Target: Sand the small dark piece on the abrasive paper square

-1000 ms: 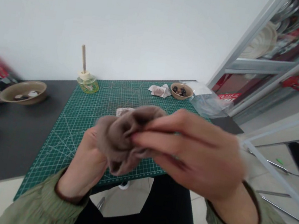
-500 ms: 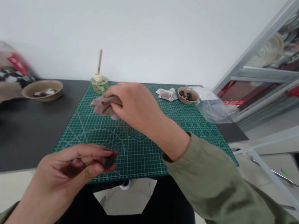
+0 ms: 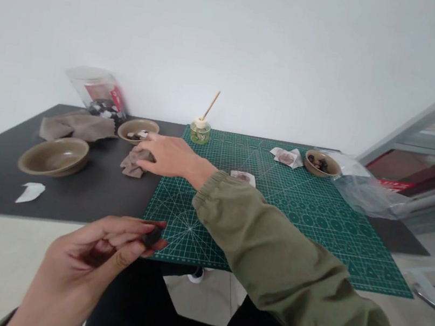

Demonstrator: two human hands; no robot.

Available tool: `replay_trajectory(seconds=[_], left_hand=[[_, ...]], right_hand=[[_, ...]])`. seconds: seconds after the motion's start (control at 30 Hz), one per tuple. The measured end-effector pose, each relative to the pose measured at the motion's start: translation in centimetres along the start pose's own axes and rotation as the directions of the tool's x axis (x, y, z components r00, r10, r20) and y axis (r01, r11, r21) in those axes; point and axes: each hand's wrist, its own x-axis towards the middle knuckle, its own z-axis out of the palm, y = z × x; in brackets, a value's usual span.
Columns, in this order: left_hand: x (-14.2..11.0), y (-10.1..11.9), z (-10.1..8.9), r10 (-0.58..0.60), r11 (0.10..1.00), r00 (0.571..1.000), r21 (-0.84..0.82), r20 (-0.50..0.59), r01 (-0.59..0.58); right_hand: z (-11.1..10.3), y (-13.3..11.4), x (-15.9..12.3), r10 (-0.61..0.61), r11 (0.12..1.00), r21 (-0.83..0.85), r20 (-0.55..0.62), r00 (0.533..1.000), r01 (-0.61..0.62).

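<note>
My left hand point(image 3: 94, 264), low in front of the mat's near edge, pinches a small dark stone-like piece point(image 3: 152, 236) between thumb and fingertips. Stretched out to the left, my right hand point(image 3: 169, 157) hovers over a crumpled grey-brown cloth point(image 3: 134, 166) lying on the dark tabletop. Its fingers are spread, and the thumb rests at the cloth's edge. Just beyond the fingertips stands a tan bowl point(image 3: 127, 130) with light and dark pieces in it.
A green cutting mat point(image 3: 194, 208) covers the table's middle and right. On the left are an empty-looking bowl point(image 3: 55, 156), a brown cloth point(image 3: 79, 127), a clear jar point(image 3: 95, 91) and a paper scrap point(image 3: 31, 193). A stick stands in a small bottle point(image 3: 200, 132). A bowl of dark pieces point(image 3: 322, 165) sits right, beside plastic point(image 3: 372, 194).
My right hand has carried the cloth left off the mat onto the dark tabletop and loosened its fingers. My left hand still pinches the dark piece. The view has turned left.
</note>
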Motion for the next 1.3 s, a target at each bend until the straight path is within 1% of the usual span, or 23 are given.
replay_trajectory(seconds=[0.07, 0.1, 0.2, 0.23, 0.27, 0.37, 0.43, 0.5, 0.57, 0.63, 0.73, 0.83, 0.9, 0.97, 1.07, 1.1, 1.13, 1.23, 1.3], left_hand=[[0.5, 0.0, -0.3, -0.037, 0.999, 0.999, -0.018, 0.011, 0.037], [0.9, 0.0, -0.2, -0.045, 0.998, 0.999, -0.032, 0.014, 0.046], [2.6, 0.5, 0.9, -0.04, 0.996, 0.998, -0.075, 0.053, 0.044], [3.3, 0.8, 1.5, -0.04, 0.995, 0.996, -0.084, 0.086, 0.047], [4.2, 1.0, 2.2, -0.041, 0.994, 0.992, -0.092, 0.123, 0.052], [7.3, 1.5, 5.1, -0.061, 0.992, 0.964, -0.088, 0.257, 0.086], [9.6, 1.3, 7.4, -0.073, 0.992, 0.931, -0.074, 0.357, 0.106], [12.0, 0.8, 9.9, -0.081, 0.991, 0.895, -0.062, 0.438, 0.12], [14.2, -0.1, 12.3, -0.088, 0.989, 0.864, -0.06, 0.495, 0.135], [15.8, -1.1, 14.3, -0.099, 0.985, 0.838, -0.065, 0.537, 0.159], [17.1, -2.4, 16.0, -0.12, 0.979, 0.809, -0.068, 0.576, 0.193], [17.5, -3.2, 16.4, -0.148, 0.977, 0.806, -0.042, 0.574, 0.21], [17.5, -3.5, 16.5, -0.187, 0.971, 0.808, -0.02, 0.559, 0.239], [17.4, -3.4, 16.8, -0.26, 0.953, 0.807, 0.006, 0.53, 0.303], [17.3, -2.9, 17.1, -0.361, 0.921, 0.792, 0.054, 0.493, 0.386], [17.2, -2.7, 17.1, -0.365, 0.92, 0.782, 0.068, 0.506, 0.385], [17.0, -2.5, 17.1, -0.343, 0.93, 0.777, 0.077, 0.528, 0.359], [16.6, -2.2, 16.6, -0.25, 0.966, 0.763, 0.097, 0.596, 0.241], [16.4, -2.2, 16.4, -0.22, 0.975, 0.76, 0.103, 0.612, 0.199]], right_hand=[[-1.6, 0.5, -1.8, 0.063, 0.998, 0.035, -0.089, 0.994, -0.06], [-2.6, 0.9, -3.1, 0.084, 0.995, 0.056, -0.129, 0.988, -0.077], [-5.8, 2.3, -8.6, 0.1, 0.987, 0.142, -0.202, 0.974, -0.072], [-6.7, 2.7, -10.8, 0.108, 0.97, 0.237, -0.241, 0.965, -0.049], [-7.4, 3.2, -13.0, 0.124, 0.955, 0.294, -0.288, 0.95, -0.035], [-8.9, 4.5, -19.1, 0.19, 0.938, 0.338, -0.317, 0.929, -0.077], [-9.2, 5.4, -22.0, 0.224, 0.94, 0.319, -0.318, 0.921, -0.118], [-9.1, 6.6, -23.9, 0.233, 0.946, 0.296, -0.32, 0.918, -0.136], [-8.6, 7.9, -24.8, 0.213, 0.951, 0.285, -0.32, 0.923, -0.121], [-7.6, 9.3, -25.2, 0.181, 0.956, 0.279, -0.329, 0.927, -0.087], [-5.4, 11.0, -25.2, 0.152, 0.962, 0.266, -0.361, 0.92, -0.055], [-3.4, 11.8, -25.3, 0.137, 0.963, 0.267, -0.396, 0.908, -0.029], [-2.6, 11.9, -25.3, 0.129, 0.962, 0.272, -0.423, 0.897, -0.01], [-2.2, 11.7, -25.3, 0.14, 0.961, 0.275, -0.429, 0.892, -0.018], [-2.3, 11.2, -25.3, 0.178, 0.958, 0.281, -0.408, 0.895, -0.063], [-2.3, 11.1, -25.3, 0.18, 0.958, 0.278, -0.408, 0.895, -0.066], [-2.4, 10.9, -25.3, 0.177, 0.959, 0.275, -0.411, 0.894, -0.063], [-2.5, 10.7, -25.4, 0.153, 0.964, 0.264, -0.42, 0.894, -0.041], [-2.5, 10.6, -25.4, 0.152, 0.963, 0.265, -0.413, 0.898, -0.042]])
